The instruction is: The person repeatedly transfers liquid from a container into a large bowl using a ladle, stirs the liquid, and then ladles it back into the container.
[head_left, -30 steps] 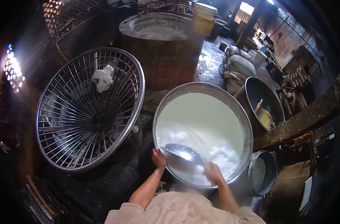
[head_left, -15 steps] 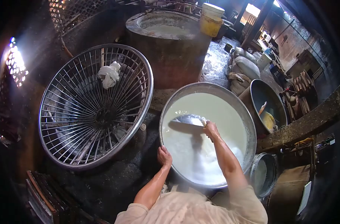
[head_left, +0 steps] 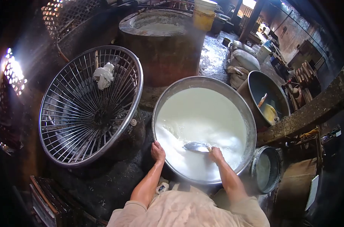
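A wide metal vat (head_left: 251, 125) full of milky white liquid (head_left: 202, 104) stands in front of me. My right hand (head_left: 216, 154) is closed round the handle of a broad metal scoop (head_left: 196, 146). The scoop lies low at the liquid's surface, in the near half of the vat, its blade pointing left. Paler froth or swirls surround it. At the vat's near left rim, my left hand (head_left: 158, 151) is wrapped over the edge and grips it.
Left of the vat leans a large metal-barred basket (head_left: 136, 102) with a white cloth (head_left: 103, 76) on it. Behind are a round masonry tub (head_left: 128, 28) and a yellow bucket (head_left: 203, 20). To the right stand another vat (head_left: 251, 85), a smaller pan (head_left: 278, 170) and sacks (head_left: 244, 60).
My right hand has drawn the scoop toward me, from the vat's middle to its near half. The liquid is more stirred up. My left hand still holds the rim, and the view has shifted slightly.
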A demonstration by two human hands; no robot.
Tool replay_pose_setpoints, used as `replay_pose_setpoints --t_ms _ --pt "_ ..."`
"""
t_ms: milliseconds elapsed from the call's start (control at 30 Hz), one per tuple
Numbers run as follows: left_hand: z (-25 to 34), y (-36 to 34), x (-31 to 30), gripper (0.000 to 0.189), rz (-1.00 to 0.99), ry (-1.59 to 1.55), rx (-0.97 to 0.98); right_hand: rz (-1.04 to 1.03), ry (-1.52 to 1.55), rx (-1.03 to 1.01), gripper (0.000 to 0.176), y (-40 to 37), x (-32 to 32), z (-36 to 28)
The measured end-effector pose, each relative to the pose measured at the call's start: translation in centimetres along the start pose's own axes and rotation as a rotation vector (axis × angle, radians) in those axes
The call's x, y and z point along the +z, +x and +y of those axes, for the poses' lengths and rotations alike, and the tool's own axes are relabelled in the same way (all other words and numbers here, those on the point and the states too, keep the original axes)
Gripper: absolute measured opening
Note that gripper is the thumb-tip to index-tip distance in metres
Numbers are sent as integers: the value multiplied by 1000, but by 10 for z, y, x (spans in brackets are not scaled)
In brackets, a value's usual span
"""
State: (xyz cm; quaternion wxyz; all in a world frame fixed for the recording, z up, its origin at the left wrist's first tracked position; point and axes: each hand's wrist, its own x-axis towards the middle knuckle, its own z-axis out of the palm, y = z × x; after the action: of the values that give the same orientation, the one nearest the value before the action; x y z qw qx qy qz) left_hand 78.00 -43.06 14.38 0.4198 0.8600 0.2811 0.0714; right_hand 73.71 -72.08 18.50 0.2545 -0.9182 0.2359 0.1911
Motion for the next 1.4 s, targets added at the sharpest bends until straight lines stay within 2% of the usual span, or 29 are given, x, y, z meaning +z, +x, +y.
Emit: replay_pose_setpoints --t_ms 133,233,300,367,467,533,600,667,733,767,800,867,933,967,1033,1067,1133,1167,1233,1400 --pt "1 -1 -3 44 -2 20 41 -43 -26 13 22 -26 -3 41" --pt "12 -6 -12 47 -8 38 -14 -45 -45 27 23 -45 -9 75" --pt "-2 0 -3 47 -2 36 23 -54 -74 33 23 -57 -24 92" --pt "-3 0 -1 45 37 42 72 -4 -209 -128 25 -76 -47 106" --pt "2 -2 -5 44 38 40 75 -22 -105 -67 28 -96 -84 125" --pt "-7 1 0 44 94 21 110 -9 -90 -62 29 -117 -123 114" --pt "-7 2 1 45 96 13 119 27 -121 -177 29 -117 -151 127" --pt "-7 2 2 45 112 22 116 -8 59 -223 30 -107 -175 142" --pt "-9 5 2 45 133 37 157 14 93 -178 31 -104 -207 131" --pt "-9 6 3 44 148 37 178 99 122 -211 36 -92 -211 135" --pt "-8 5 2 44 150 38 178 98 123 -213 36 -74 -210 141" --pt "-3 3 -2 43 131 90 166 535 -17 -243 33 -29 -195 153" --pt "-4 4 -2 43 129 105 167 727 25 -261 28 11 -176 152" --pt "-4 5 -1 43 128 117 168 728 27 -264 28 22 -171 148" --pt "-5 5 -2 43 121 132 157 541 147 -103 23 41 -160 141" --pt "-6 6 -2 43 108 147 145 542 148 -107 23 51 -150 139" --pt "-4 6 -2 43 107 157 113 402 211 7 21 64 -130 141" --pt "-3 5 -2 44 100 171 81 399 208 1 21 64 -123 141" --pt "-2 5 -3 44 104 173 83 264 315 40 20 55 -105 129" --pt "8 0 -8 42 76 138 74 173 341 47 18 23 -68 100"
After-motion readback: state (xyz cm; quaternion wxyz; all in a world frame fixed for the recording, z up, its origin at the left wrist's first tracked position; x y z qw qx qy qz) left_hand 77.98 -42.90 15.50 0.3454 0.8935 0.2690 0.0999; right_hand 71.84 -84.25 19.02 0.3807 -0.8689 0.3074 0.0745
